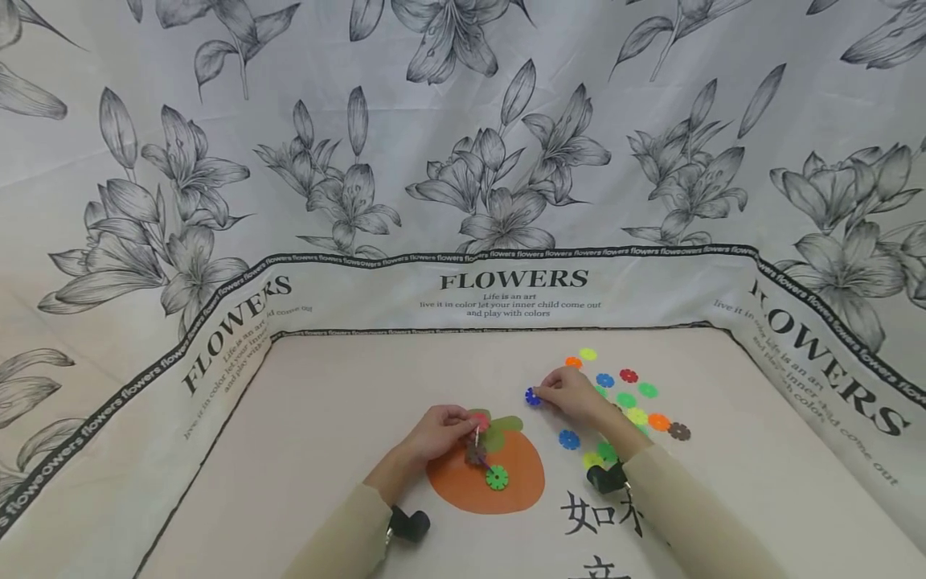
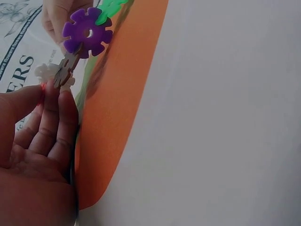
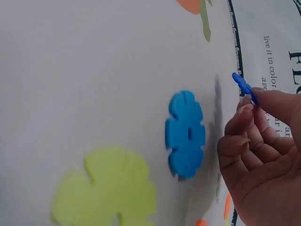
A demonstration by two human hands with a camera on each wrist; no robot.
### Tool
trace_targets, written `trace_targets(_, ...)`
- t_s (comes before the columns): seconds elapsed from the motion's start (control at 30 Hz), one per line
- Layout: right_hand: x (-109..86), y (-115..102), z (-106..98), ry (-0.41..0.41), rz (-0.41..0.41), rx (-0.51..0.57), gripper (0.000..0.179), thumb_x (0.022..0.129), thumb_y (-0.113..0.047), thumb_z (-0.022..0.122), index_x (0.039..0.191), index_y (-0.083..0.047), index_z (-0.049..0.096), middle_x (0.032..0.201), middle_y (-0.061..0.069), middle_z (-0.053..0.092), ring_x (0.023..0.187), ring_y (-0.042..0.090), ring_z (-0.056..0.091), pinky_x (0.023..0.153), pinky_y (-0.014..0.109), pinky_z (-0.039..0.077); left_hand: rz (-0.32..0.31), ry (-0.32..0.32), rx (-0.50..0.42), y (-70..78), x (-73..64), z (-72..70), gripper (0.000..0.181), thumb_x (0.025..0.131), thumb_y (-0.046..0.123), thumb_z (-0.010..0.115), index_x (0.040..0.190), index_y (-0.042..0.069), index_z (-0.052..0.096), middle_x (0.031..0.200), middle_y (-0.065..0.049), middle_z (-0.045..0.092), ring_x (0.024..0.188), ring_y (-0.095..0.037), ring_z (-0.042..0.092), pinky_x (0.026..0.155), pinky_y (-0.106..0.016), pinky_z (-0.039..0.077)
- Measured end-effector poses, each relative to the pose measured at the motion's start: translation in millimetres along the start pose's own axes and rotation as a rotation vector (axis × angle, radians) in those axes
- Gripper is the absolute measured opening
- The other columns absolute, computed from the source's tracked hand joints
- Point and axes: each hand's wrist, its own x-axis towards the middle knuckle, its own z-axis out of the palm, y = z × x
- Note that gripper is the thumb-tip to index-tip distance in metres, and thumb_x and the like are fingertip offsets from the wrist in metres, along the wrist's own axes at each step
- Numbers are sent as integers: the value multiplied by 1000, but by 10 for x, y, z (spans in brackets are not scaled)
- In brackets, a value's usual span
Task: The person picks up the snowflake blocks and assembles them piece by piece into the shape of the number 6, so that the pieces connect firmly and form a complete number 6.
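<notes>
Between its thumb and fingertips my left hand (image 1: 437, 433) pinches a chain of interlocking plastic snowflake discs by its red end. In the left wrist view a white disc (image 2: 45, 71), a brown disc (image 2: 67, 70) and a purple disc (image 2: 88, 33) follow along the chain. A green disc (image 1: 497, 478) forms its far end, over the orange printed shape on the table. To the right, my right hand (image 1: 577, 396) pinches a dark blue snowflake disc (image 1: 531, 396) by its edge. That disc appears edge-on and raised off the table in the right wrist view.
Loose discs of several colours lie scattered around and beneath the right forearm, among them a blue one (image 1: 569, 440), a red one (image 1: 628, 375) and a brown one (image 1: 679, 431). Flower-printed cloth (image 1: 506, 297) walls the table's back and sides. Black printed characters (image 1: 589, 512) mark the front.
</notes>
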Motion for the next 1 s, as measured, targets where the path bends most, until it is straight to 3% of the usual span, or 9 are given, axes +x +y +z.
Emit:
trace_targets(0.27,-43,-101,177,-59,6,113,18,100,-18,66,99,0,67,79,9,70,63,17,57,57,27,47,-2,3,7,-1,-5,-23,21,100,23,67,108,4,71,86,-3,73,85,-15,65,89,-32,54)
trace_targets(0.53,-100,-194,331,-172,-109,274,23,99,-12,67,106,10,64,79,13,74,63,13,63,59,25,52,4,2,22,0,-6,-28,21,101,24,66,105,4,71,86,-3,73,84,-15,65,88,-32,54)
trace_targets(0.73,-140,-261,430,-175,-99,362,28,99,-12,67,112,12,63,78,9,72,66,13,62,65,26,55,-2,0,25,4,-1,-25,21,101,26,67,105,6,72,86,-3,74,86,-15,65,90,-32,53)
trace_targets(1.0,-113,-294,509,-167,-79,380,29,100,-13,65,118,9,66,81,9,71,69,14,62,66,25,55,-7,-6,21,-35,9,-40,20,101,26,66,104,6,71,86,-3,74,87,-16,66,91,-32,52)
